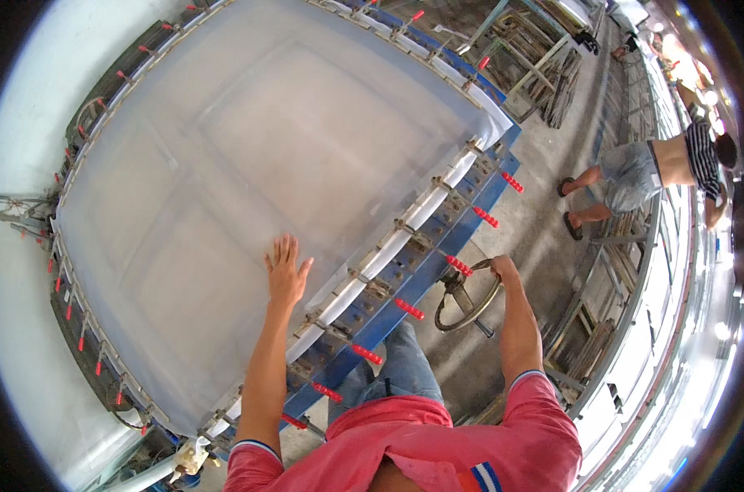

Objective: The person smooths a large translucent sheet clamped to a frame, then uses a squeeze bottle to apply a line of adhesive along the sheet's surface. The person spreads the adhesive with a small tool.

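Note:
My left hand (287,273) lies palm down with fingers spread on a large translucent plastic sheet (322,141). Rectangular panel outlines show faintly beneath the sheet. My right hand (503,268) grips the rim of a handwheel (467,313) beside the blue metal frame (421,246). Toggle clamps with red handles (485,216) hold the sheet's edge down along the frame; several more line the other sides. A white strip of the sheet's edge (402,243) runs under the near clamps.
A person (642,175) in shorts stands at the right, beside a long metal rack (624,246). Wooden strips (559,92) are stacked on a stand at the upper right. A pale wall (21,307) rises on the left. Concrete floor (541,184) lies between frame and rack.

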`<state>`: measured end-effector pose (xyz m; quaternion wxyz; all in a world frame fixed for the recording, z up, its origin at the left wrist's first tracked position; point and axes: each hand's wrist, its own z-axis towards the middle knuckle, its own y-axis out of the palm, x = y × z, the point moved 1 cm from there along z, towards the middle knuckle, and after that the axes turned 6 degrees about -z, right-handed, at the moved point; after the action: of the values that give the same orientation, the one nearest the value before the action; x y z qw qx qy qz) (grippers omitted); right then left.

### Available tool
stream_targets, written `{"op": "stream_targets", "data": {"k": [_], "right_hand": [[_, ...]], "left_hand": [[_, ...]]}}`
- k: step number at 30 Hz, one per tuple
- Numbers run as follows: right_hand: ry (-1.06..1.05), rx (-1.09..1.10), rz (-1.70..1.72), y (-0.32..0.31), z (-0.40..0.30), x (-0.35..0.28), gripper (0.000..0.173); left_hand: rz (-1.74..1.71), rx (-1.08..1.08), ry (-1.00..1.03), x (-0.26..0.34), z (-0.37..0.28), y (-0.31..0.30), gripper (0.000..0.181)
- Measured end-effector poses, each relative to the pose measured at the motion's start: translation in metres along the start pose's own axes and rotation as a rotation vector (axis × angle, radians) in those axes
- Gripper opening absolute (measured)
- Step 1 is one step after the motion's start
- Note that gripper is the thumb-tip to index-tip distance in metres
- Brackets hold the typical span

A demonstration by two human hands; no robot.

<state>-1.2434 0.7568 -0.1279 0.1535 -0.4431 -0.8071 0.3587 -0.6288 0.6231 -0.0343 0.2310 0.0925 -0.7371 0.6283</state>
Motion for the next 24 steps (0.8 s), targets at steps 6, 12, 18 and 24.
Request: {"op": "stream_targets", "data": {"k": [6,12,18,24], "right_hand": [[0.212,0.466,0.148,0.024,-0.175,-0.098,0.033],[-0.063,0.429,-0.186,-0.018,-0.135,-0.073,0.049],[-0.029,-0.012,0.003,-0.031,-0.038,-0.075,0.039],[-0.033,0.029,0.32,0.003,-0.031,-0.065,0.025]], "left_hand": [[0.038,0.015,-0.113,-0.01,-0.006,-0.014,0.059],[0.01,0.088,-0.096,0.047,0.075,-0.015,0.057],[0.058,0.142,-0.014,0.075,0.219,-0.006,0.062],[0.093,-0.038,-0.165,0.076,0.263,0.014,0.076]]}}
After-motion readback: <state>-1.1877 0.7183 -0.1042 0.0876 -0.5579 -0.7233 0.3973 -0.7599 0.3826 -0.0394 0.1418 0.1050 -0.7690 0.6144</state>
